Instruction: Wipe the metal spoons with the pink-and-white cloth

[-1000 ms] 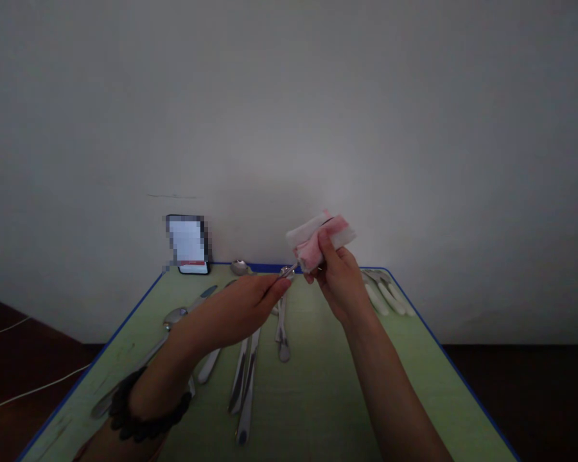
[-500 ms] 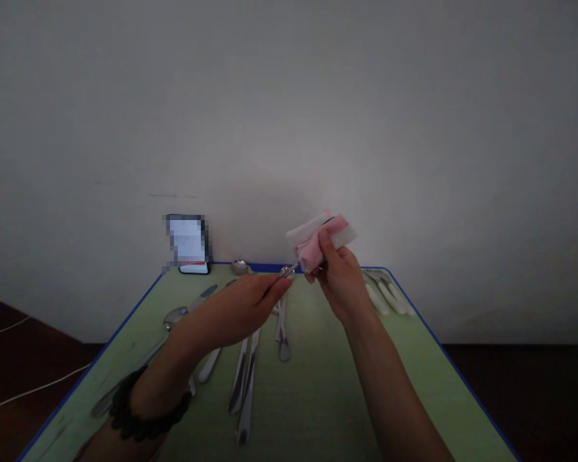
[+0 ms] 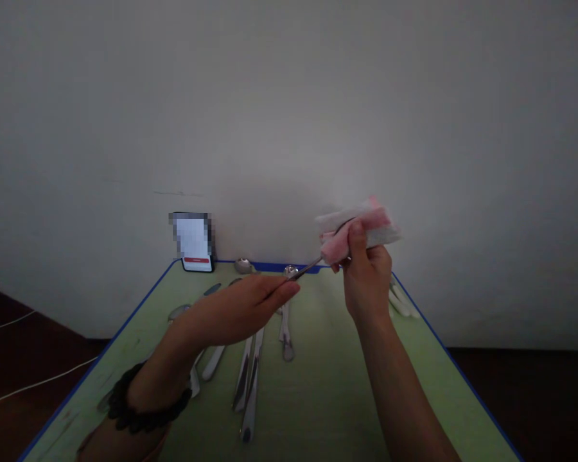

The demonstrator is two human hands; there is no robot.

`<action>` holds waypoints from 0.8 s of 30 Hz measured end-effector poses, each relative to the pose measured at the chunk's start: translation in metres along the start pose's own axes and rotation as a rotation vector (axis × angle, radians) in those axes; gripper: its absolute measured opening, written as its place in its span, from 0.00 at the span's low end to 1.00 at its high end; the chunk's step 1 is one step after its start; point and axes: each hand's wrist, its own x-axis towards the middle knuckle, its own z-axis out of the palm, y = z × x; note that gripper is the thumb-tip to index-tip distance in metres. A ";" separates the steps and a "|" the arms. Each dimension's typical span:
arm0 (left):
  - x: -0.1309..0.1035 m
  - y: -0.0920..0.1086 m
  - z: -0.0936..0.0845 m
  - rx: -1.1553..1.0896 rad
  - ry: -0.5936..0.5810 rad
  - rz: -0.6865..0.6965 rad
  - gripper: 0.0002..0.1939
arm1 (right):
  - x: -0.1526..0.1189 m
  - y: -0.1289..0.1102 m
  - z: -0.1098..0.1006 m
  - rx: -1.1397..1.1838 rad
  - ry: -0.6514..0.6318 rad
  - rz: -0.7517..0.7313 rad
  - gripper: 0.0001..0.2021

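My left hand (image 3: 243, 308) is closed on the handle end of a piece of metal cutlery (image 3: 309, 266). The shaft slants up and right into a pink and white cloth (image 3: 336, 245). Its far end is wrapped in the cloth, so I cannot tell whether it is a spoon or a fork. My right hand (image 3: 368, 279) is closed on the cloth, thumb on top, pressing it around the cutlery. Both hands are raised above the green table (image 3: 325, 372). Under and beside my left forearm lie several metal spoons and knives, partly covered by it.
Standing against the wall at the back left is a phone (image 3: 195, 245). One spoon (image 3: 243, 265) lies at the far edge. Long table knives (image 3: 248, 404) and a spoon handle (image 3: 288, 346) lie mid-table. White-handled cutlery (image 3: 402, 301) sits at the right edge, partly behind my right hand.
My right hand and the cloth have moved right and slightly up, sliding along the cutlery. More of its metal shaft now shows between my hands. My left hand has shifted only slightly.
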 end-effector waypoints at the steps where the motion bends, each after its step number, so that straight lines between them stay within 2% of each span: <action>1: 0.001 0.000 0.000 0.000 -0.003 -0.002 0.22 | -0.001 0.000 0.001 0.024 -0.008 0.016 0.20; 3: 0.003 -0.002 0.002 0.007 0.003 -0.015 0.22 | -0.003 0.001 0.004 0.105 -0.040 0.097 0.19; 8: 0.012 -0.009 0.005 0.066 0.060 -0.036 0.23 | -0.013 0.010 0.019 0.353 -0.180 0.417 0.18; 12: 0.017 -0.012 0.008 0.112 0.071 -0.042 0.21 | -0.014 0.019 0.021 0.440 -0.160 0.548 0.17; 17: 0.016 -0.012 0.007 0.094 0.027 -0.028 0.20 | -0.005 0.020 0.012 0.432 -0.079 0.522 0.17; 24: 0.009 -0.016 0.003 0.096 -0.055 0.017 0.19 | 0.001 0.014 0.008 0.389 -0.062 0.416 0.16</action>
